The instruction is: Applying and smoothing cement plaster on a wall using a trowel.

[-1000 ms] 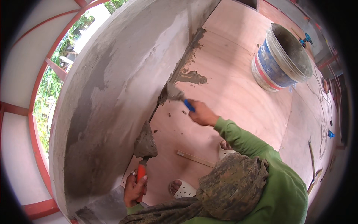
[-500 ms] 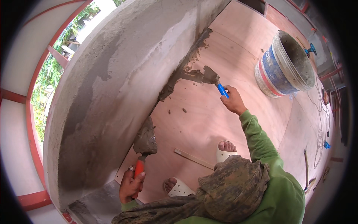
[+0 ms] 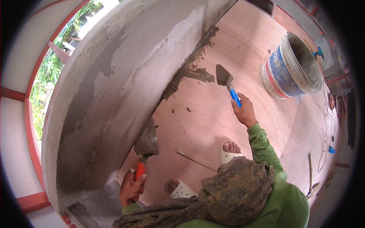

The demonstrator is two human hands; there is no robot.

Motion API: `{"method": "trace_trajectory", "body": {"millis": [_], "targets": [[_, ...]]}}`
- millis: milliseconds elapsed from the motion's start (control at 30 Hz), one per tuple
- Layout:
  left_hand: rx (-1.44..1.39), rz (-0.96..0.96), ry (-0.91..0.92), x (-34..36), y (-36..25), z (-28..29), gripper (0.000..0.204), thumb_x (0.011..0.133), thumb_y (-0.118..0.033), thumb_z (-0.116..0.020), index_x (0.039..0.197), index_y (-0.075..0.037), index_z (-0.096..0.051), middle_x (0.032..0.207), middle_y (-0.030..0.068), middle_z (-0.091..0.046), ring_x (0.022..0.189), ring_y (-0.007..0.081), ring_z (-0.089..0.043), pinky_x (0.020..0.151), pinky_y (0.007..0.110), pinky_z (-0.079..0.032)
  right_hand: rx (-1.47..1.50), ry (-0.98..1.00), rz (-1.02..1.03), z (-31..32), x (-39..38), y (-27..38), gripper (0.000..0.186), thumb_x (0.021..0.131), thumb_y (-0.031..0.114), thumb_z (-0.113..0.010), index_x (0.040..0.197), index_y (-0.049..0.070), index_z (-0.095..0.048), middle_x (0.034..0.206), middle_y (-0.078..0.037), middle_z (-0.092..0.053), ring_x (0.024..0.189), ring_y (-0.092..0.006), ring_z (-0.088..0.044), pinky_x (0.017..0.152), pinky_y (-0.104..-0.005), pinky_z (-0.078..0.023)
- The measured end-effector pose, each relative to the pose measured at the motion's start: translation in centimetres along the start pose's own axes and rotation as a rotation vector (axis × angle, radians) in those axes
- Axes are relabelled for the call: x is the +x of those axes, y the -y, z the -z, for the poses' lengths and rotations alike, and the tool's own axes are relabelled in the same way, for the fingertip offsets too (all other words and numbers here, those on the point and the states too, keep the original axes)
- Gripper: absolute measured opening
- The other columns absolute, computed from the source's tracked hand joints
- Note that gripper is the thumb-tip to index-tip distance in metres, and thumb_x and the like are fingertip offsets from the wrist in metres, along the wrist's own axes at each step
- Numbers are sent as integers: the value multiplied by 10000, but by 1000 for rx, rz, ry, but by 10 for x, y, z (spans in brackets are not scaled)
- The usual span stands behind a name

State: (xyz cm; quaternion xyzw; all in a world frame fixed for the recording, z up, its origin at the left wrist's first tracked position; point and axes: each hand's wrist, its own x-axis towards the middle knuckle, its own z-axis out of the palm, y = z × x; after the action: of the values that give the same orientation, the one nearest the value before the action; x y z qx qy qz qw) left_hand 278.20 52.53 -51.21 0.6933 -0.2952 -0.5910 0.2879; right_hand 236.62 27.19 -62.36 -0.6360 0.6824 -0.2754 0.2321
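My left hand (image 3: 131, 190) is closed round the orange handle of a trowel (image 3: 141, 170), whose blade bears a lump of grey wet mortar (image 3: 146, 141) beside the foot of the wall. Farther off and to the right, my right hand (image 3: 245, 111) grips the blue handle of a smaller trowel (image 3: 235, 97). That pointed blade is held just right of a strip of mortar (image 3: 201, 74) smeared on the pinkish plywood floor (image 3: 197, 129). More mortar runs along the seam between the floor and the concrete wall (image 3: 125, 83).
A mortar-stained white and blue bucket (image 3: 279, 72) stands at the right. A narrow wooden strip (image 3: 195, 159) lies near my feet in white clogs (image 3: 182, 190). Cords (image 3: 325, 129) and a hammer-like tool (image 3: 310, 171) lie at the far right.
My right hand has drawn the blue-handled trowel right and slightly toward me, off the end of the mortar strip. My left hand and its loaded trowel have shifted only slightly.
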Motion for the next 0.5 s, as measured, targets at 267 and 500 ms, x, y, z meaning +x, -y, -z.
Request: {"method": "trace_trajectory", "body": {"millis": [267,500], "targets": [[-21,80,32,3,-6,0,368,945,-304,-680,1105,-13,-521,700,4,-516,482,81,-472,444,250,-401,17,196,332,55,36,-39,267,880,172,-690,1070,50,-547,770,-137,-560,630,-306,-557,613,-398,-469],[-47,159,25,20,-18,-15,371,951,-244,-658,1188,-6,-502,724,14,-520,460,71,-449,421,247,-385,-268,407,538,43,100,-89,346,896,327,-727,1170,145,-619,959,-65,-664,802,-276,-649,706,-397,-479]]}}
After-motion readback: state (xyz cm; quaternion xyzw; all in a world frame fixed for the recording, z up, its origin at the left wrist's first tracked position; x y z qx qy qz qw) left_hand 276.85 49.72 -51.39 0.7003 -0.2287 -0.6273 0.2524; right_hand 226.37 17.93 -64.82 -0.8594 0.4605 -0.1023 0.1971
